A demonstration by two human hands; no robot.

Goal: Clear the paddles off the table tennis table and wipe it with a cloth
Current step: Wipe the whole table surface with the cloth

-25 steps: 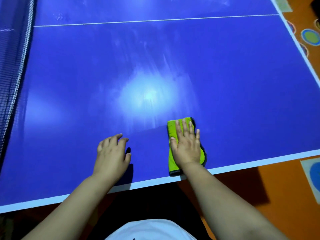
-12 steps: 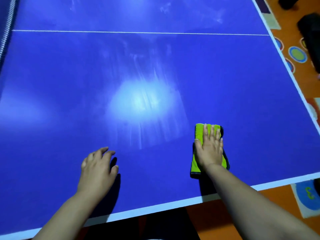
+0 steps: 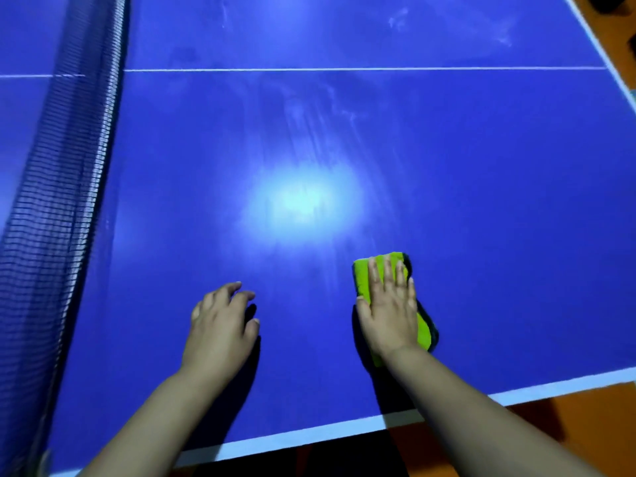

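A blue table tennis table (image 3: 481, 187) fills the view, with wipe streaks and a bright light reflection near its middle. My right hand (image 3: 390, 309) lies flat with straight fingers on a folded green cloth (image 3: 362, 274), pressing it onto the surface near the front edge. My left hand (image 3: 220, 327) rests on the bare table to the left of the cloth, fingers loosely curled and fingertips touching the surface. No paddles are in view.
The dark net (image 3: 58, 187) runs along the left side. A white centre line (image 3: 344, 69) crosses the far part of the table. The white front edge (image 3: 309, 437) lies near my arms, and orange floor (image 3: 568, 425) shows beyond it at the right.
My right hand has kept sliding the cloth over the table, away from the front edge. The view swung left and the net came back into sight. My left hand stayed resting on the table.
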